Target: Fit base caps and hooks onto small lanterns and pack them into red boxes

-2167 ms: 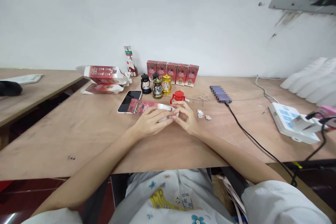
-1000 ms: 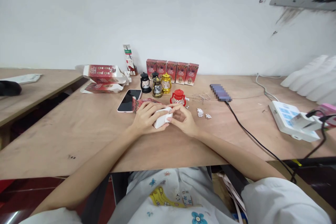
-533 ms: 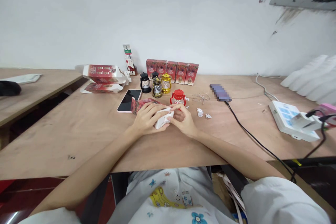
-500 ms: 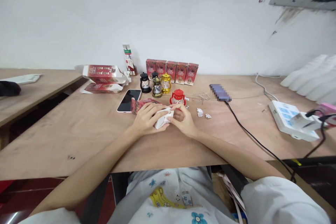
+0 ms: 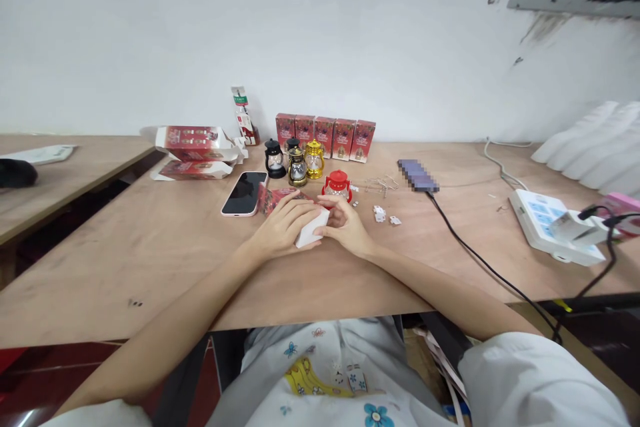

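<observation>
A small red printed carton (image 5: pixel 280 197) lies tilted between my two hands, just above or on the table; I cannot tell whether it touches. Its smooth white end (image 5: pixel 311 229) faces me. My left hand (image 5: pixel 285 227) is wrapped over the carton, hiding much of it. With thumb and fingers, my right hand (image 5: pixel 346 227) grips the edge of the white end. Right behind my right hand stands a red mini lantern (image 5: pixel 338 185). A black lantern (image 5: pixel 275 159), a bronze lantern (image 5: pixel 297 168) and a gold lantern (image 5: pixel 315 160) stand farther back, another black one partly hidden.
Several red cartons (image 5: pixel 343 139) stand in a row by the wall. A phone (image 5: pixel 245 193) lies left of my hands, near larger opened boxes (image 5: pixel 193 143) and a bottle (image 5: pixel 245 121). Rightward are white pieces (image 5: pixel 380 213), wire handles (image 5: pixel 383 183), a cabled phone (image 5: pixel 418 175) and a power strip (image 5: pixel 555 227).
The flap at the carton's white end, loose and creased before, now lies flat. My right thumb has moved to the edge of that end, and the carton has shifted slightly right.
</observation>
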`<state>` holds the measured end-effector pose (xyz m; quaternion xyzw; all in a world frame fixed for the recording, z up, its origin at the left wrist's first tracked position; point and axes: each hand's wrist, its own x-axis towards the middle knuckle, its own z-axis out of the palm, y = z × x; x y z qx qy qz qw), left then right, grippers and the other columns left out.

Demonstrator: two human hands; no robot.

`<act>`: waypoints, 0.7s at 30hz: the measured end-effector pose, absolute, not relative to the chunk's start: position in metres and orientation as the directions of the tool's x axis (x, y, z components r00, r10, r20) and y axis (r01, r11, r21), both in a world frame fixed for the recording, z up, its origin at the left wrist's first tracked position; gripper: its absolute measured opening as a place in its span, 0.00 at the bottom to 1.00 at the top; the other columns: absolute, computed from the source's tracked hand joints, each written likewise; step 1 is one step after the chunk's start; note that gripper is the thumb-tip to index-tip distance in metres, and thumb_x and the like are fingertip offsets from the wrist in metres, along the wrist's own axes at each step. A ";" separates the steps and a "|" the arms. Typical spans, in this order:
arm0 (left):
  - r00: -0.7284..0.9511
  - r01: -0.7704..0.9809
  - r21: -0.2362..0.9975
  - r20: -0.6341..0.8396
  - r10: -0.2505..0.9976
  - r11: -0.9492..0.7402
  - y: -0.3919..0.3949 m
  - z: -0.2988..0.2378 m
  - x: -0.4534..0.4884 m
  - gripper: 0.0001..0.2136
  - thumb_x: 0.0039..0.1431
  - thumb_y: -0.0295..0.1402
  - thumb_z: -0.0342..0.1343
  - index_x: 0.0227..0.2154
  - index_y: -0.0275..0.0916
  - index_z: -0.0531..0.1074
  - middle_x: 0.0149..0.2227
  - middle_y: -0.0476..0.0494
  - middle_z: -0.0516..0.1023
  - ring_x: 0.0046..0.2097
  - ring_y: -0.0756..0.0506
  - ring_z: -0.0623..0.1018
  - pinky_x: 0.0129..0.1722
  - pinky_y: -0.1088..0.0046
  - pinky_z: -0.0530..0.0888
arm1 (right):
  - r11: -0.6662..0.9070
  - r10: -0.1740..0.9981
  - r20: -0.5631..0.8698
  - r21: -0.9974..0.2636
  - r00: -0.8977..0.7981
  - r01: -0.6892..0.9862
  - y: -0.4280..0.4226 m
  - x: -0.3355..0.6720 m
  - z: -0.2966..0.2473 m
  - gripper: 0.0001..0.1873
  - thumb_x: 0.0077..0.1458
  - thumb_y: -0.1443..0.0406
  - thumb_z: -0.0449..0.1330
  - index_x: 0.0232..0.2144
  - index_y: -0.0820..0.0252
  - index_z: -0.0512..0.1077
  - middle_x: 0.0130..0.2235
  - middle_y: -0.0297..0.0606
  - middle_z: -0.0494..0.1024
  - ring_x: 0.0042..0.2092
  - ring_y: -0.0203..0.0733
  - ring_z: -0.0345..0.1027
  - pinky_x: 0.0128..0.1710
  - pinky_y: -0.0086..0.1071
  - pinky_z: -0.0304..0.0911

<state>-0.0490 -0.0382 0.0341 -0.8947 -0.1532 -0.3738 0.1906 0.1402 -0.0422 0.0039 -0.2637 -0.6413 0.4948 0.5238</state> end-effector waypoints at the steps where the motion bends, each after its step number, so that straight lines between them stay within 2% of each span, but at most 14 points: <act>1: 0.672 0.402 -0.236 0.733 0.110 -0.885 -0.039 0.033 -0.049 0.27 0.52 0.40 0.61 0.52 0.40 0.60 0.45 0.36 0.77 0.49 0.40 0.76 0.53 0.50 0.69 | 0.377 0.834 0.420 -0.907 -0.359 -0.185 -0.042 0.141 0.005 0.36 0.37 0.57 0.71 0.49 0.50 0.64 0.50 0.37 0.69 0.47 0.39 0.69 0.45 0.33 0.68; 5: 0.668 0.360 -0.299 0.744 0.020 -0.884 -0.045 0.031 -0.047 0.25 0.52 0.38 0.62 0.51 0.44 0.60 0.45 0.40 0.77 0.49 0.42 0.77 0.55 0.49 0.67 | 0.414 0.726 0.447 -0.891 -0.522 -0.188 -0.047 0.142 0.009 0.37 0.42 0.53 0.68 0.54 0.51 0.61 0.55 0.40 0.66 0.54 0.43 0.65 0.52 0.37 0.65; 9: 0.605 0.297 -0.244 0.796 -0.016 -0.923 -0.054 0.038 -0.043 0.31 0.52 0.50 0.57 0.56 0.42 0.58 0.46 0.38 0.75 0.51 0.39 0.74 0.56 0.48 0.66 | 0.619 0.692 0.591 -0.781 -0.415 -0.080 -0.052 0.143 0.011 0.36 0.42 0.52 0.68 0.53 0.49 0.62 0.54 0.39 0.66 0.57 0.45 0.62 0.56 0.42 0.62; 11: 0.472 0.369 -0.147 0.880 0.049 -0.918 -0.060 0.043 -0.042 0.31 0.53 0.51 0.53 0.56 0.41 0.59 0.49 0.35 0.71 0.54 0.36 0.70 0.57 0.45 0.63 | 0.753 0.624 0.686 -0.655 -0.375 0.055 -0.053 0.145 0.011 0.31 0.45 0.55 0.68 0.52 0.47 0.64 0.58 0.40 0.61 0.61 0.47 0.56 0.59 0.46 0.58; 13: 0.279 0.507 0.007 0.945 0.172 -0.862 -0.065 0.049 -0.040 0.29 0.55 0.49 0.53 0.56 0.43 0.59 0.54 0.34 0.65 0.58 0.34 0.65 0.57 0.44 0.62 | 0.841 0.538 0.739 -0.500 -0.405 0.206 -0.053 0.147 0.010 0.23 0.50 0.60 0.65 0.49 0.45 0.68 0.62 0.38 0.52 0.64 0.50 0.49 0.61 0.49 0.55; 16: 0.149 0.559 0.226 0.919 0.365 -0.798 -0.066 0.051 -0.037 0.34 0.53 0.49 0.57 0.60 0.44 0.53 0.60 0.32 0.55 0.61 0.32 0.60 0.55 0.48 0.66 | 0.875 0.468 0.734 -0.308 -0.491 0.374 -0.052 0.147 0.007 0.18 0.50 0.63 0.65 0.44 0.44 0.73 0.65 0.34 0.45 0.66 0.56 0.43 0.62 0.54 0.52; 19: 0.159 0.518 0.339 0.864 0.478 -0.785 -0.060 0.048 -0.037 0.44 0.49 0.48 0.61 0.63 0.44 0.42 0.60 0.30 0.55 0.59 0.34 0.65 0.50 0.56 0.72 | 0.888 0.420 0.687 -0.177 -0.594 0.424 -0.049 0.144 0.004 0.17 0.48 0.62 0.66 0.43 0.44 0.74 0.64 0.35 0.49 0.66 0.58 0.42 0.62 0.57 0.51; 21: 0.144 0.503 0.405 0.831 0.537 -0.763 -0.054 0.045 -0.040 0.46 0.50 0.44 0.62 0.64 0.45 0.38 0.58 0.30 0.59 0.54 0.37 0.70 0.45 0.61 0.75 | 0.900 0.385 0.657 -0.112 -0.648 0.421 -0.048 0.143 0.003 0.17 0.49 0.63 0.65 0.43 0.42 0.74 0.63 0.34 0.53 0.66 0.57 0.42 0.62 0.57 0.50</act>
